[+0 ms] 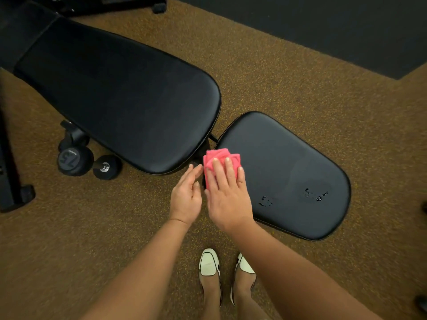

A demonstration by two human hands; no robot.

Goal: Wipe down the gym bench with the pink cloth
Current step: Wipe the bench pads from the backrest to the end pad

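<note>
Pink cloth: bunched into a folded wad, lying on the seat pad of the gym bench, at the pad's corner nearest the gap between the two pads. Most of it is covered by the right hand; the exposed part shows just beyond the fingertips.

Right hand: laid flat on the cloth, palm down, fingers straight and slightly spread, pressing the cloth against the pad. No finger curls round it.

Left hand: just beside the right hand on its thumb side, fingers relaxed and extended, grasping nothing. Its fingertips lie near the edge of the cloth; contact cannot be confirmed. A thin band sits at the wrist.

Seat pad: black, glossy. Two patches of liquid droplets sit on it, out past the little-finger side of the right hand, apart from the cloth.

Backrest pad: black, long, extending away beyond the left hand's fingertips, with its rounded end close to them.

Surroundings: two black dumbbells rest on the floor well out past the left hand, partly under the backrest pad; the larger is marked 75. The flooring is brown and speckled, with a dark mat far beyond the right hand. White shoes with dark trim stand between the forearms, behind both hands
</note>
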